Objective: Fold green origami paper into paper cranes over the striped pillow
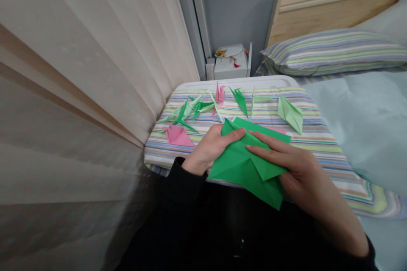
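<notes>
A partly folded sheet of green origami paper (235,159) is held up in front of me, with creases across it and a pointed flap at its lower right. My left hand (216,144) pinches its upper left edge, thumb on top. On the right side my right hand (292,163) grips the paper, two fingers lying over the upper fold and the thumb side below. Behind it, flat on the cloth, lies more green paper (273,131), mostly covered, with a strip of pink paper (280,130) showing past it.
Several folded paper cranes lie on the striped cloth (327,165), among them a green crane (240,100) and a pink crane (219,95). A pale green folded piece (290,114) and a pink folded piece (178,135) flank them. Curtain (95,51) left; bed (365,106) right.
</notes>
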The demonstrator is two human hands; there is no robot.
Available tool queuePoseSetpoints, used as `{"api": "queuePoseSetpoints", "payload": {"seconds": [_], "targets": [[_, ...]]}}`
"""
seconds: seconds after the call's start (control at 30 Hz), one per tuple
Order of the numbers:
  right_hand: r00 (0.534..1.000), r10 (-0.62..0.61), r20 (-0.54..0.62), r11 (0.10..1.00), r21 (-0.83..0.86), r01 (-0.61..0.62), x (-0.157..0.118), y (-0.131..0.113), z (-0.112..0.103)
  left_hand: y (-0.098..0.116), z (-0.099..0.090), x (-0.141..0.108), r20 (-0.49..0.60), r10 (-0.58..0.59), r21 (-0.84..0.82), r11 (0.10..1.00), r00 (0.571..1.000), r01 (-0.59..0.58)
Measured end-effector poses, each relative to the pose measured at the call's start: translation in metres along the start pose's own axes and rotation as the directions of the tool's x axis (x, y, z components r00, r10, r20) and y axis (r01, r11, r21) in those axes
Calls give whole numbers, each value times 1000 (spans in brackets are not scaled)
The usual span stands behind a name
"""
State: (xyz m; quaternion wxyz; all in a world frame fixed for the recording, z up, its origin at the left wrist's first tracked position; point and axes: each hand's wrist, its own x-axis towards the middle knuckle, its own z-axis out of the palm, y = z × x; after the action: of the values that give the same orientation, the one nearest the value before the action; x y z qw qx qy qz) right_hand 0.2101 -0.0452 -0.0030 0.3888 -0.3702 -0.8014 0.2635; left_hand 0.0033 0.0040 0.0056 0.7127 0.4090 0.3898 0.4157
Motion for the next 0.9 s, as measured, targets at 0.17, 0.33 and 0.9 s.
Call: {"api": "queuePoseSetpoints", "payload": {"seconds": [0.17, 0.33, 0.9], "targets": [[996, 4, -85, 1000, 12, -3, 2, -2, 0, -3, 1, 0, -38, 67, -30, 997, 997, -68], [959, 165, -229, 981, 143, -135, 4, -5, -2, 4, 3, -9, -12, 177, 6, 984, 984, -177], [836, 489, -250, 812, 480, -332, -2, 6, -21, 30, 16, -11, -91, 438, 496, 799, 894, -341]]}}
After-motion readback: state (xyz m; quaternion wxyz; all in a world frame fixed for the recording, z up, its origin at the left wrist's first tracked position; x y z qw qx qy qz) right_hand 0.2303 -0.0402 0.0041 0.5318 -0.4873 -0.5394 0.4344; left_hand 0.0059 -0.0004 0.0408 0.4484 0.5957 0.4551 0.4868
